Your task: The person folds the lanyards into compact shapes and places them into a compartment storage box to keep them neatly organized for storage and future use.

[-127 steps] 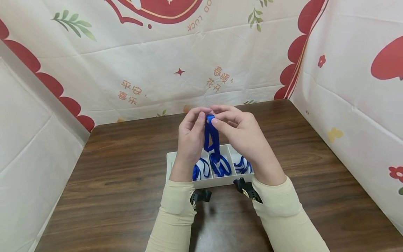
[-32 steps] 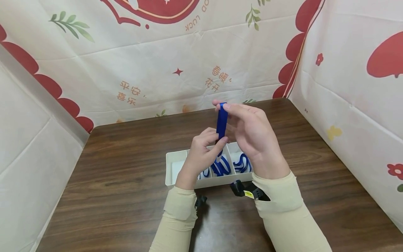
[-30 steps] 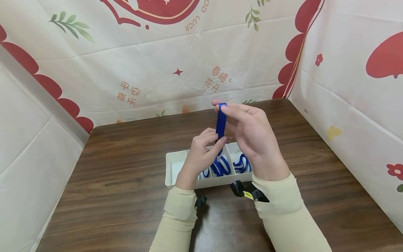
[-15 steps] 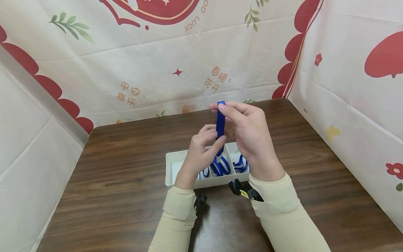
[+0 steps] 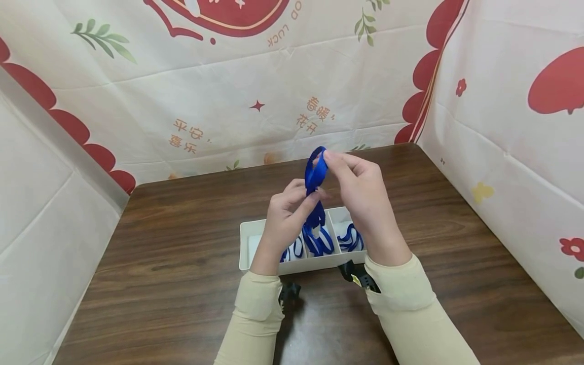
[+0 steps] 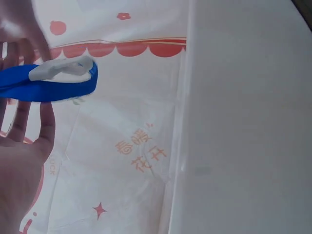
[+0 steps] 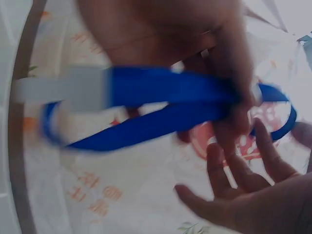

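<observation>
A blue lanyard (image 5: 315, 175) is held up over the white tray, folded into loops. My left hand (image 5: 286, 218) pinches its middle between thumb and fingers. Higher up, my right hand (image 5: 362, 195) holds the top loop at its right side with thumb and index finger. The right wrist view shows the left hand (image 7: 180, 29) gripping the blue straps (image 7: 156, 87), with a blurred whitish end piece (image 7: 87, 87) beyond them. In the left wrist view the lanyard's lower loop (image 6: 63, 92) hangs free, with a white strip (image 6: 53, 69) inside it.
The white divided tray (image 5: 255, 228) stands on the wooden table (image 5: 173, 284) below the hands. Blue and white lanyards lie coiled in its compartments, among them a bundle (image 5: 350, 238) at the right. A printed cloth (image 5: 219, 86) hangs behind the table.
Both hands were together at the lanyard's top; the left now grips lower down. In the last half second the upper strap has turned from flat and upright into a rounded loop.
</observation>
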`<move>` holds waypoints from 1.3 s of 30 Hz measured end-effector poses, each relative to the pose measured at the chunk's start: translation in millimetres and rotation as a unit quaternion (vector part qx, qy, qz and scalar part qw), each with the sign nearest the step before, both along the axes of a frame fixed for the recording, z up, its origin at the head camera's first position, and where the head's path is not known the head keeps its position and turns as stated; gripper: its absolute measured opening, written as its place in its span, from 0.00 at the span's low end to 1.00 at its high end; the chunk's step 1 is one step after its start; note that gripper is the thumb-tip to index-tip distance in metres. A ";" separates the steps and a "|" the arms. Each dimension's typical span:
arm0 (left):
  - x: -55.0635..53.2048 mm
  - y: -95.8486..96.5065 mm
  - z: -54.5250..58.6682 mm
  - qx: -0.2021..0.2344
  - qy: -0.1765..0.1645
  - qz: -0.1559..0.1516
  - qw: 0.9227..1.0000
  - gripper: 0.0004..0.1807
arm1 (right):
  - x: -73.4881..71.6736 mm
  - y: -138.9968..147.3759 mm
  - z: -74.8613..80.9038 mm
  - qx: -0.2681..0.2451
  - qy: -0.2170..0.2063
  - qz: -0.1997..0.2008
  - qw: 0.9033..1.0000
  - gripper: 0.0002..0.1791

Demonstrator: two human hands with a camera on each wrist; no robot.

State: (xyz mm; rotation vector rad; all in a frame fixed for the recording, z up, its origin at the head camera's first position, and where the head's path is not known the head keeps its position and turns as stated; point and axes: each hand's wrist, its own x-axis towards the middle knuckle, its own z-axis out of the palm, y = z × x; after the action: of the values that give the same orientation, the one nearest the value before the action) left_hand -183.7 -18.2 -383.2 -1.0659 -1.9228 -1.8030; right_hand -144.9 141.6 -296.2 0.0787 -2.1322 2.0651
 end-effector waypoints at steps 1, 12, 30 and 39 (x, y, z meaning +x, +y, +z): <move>0.0 -0.6 1.2 0.008 -0.002 -0.003 1.000 0.13 | -0.6 1.4 -2.9 0.009 0.001 -0.001 1.000 0.25; 2.0 -3.8 17.9 0.109 -0.058 0.024 0.992 0.25 | -7.9 26.3 -24.8 0.159 -0.034 0.100 0.982 0.17; 6.7 0.0 34.1 0.302 -0.177 -0.047 0.936 0.16 | -20.1 21.3 -47.8 0.179 -0.039 0.193 0.964 0.20; 10.5 -1.1 39.9 0.313 -0.170 -0.047 0.933 0.16 | -19.7 19.1 -47.6 0.121 -0.037 0.094 0.987 0.13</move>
State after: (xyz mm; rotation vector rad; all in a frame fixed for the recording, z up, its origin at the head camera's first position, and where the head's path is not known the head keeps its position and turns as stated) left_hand -173.2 -19.2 -343.2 -0.6593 -1.2800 -2.5377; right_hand -164.6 160.7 -343.8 0.2489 -2.5004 1.9184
